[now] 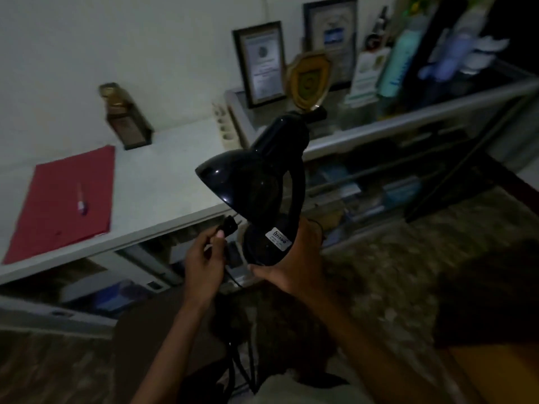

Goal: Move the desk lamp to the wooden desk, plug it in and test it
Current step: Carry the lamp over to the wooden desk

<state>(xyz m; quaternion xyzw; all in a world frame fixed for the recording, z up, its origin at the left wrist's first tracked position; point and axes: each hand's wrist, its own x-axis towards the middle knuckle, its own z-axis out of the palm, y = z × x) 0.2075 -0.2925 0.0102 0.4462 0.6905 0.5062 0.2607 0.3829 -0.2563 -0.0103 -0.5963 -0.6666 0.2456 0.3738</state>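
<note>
The desk lamp [262, 182] is off the surface [163, 176], carried in mid-air just in front of its near edge. The right hand [294, 266] is closed around the round base, thumb under the lower rim, with the base tipped so that its label faces the camera and the black shade leans toward 10 o'clock. The left hand [204, 258] is pinched shut on the plug [229, 224], its cord [233, 278] trailing down past the wrist toward 6 o'clock.

The step in hand looks like the set-down, followed by plugging in. To do it well, the base should be turned level before it lands — as held, it would meet the top on its edge. A bare patch lies at about 11 o'clock from the shade, between the red folder [62, 202] with its pen [81, 201] and the power strip [226, 129], which lies against the raised shelf at 12 o'clock. Setting the lamp there keeps the cord run short.

The plug is best kept in the left hand and led over the front edge — not let drop — so the cord does not drag across the folder or snag below. The room is dim, so lining the pins up with a socket probably needs a closer look.
</note>
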